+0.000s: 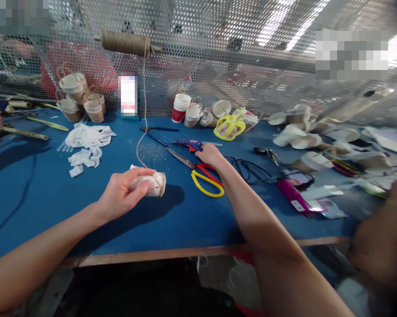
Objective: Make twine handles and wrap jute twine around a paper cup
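My left hand [127, 189] is closed around a small white paper cup [158, 185] lying on its side in the air, its rim end turned right. A strand of twine [145, 97] runs down from a spool [125, 42] to the cup and lies against it near the rim. My right hand [209, 155] reaches across the table and is wrapped around the handle of a blue glue gun [189, 144], whose nozzle points left. Beneath my right wrist lie scissors [207, 182] with yellow and red handles.
Wrapped cups [94, 109] stand back left beside a phone [128, 97]. Crumpled white paper strips [88, 136] lie before them. A red-and-white cup [181, 108] and a yellow basket-like piece [229, 127] stand behind the glue gun. Keys [266, 153], black cable [248, 169] and a purple case [292, 196] lie right.
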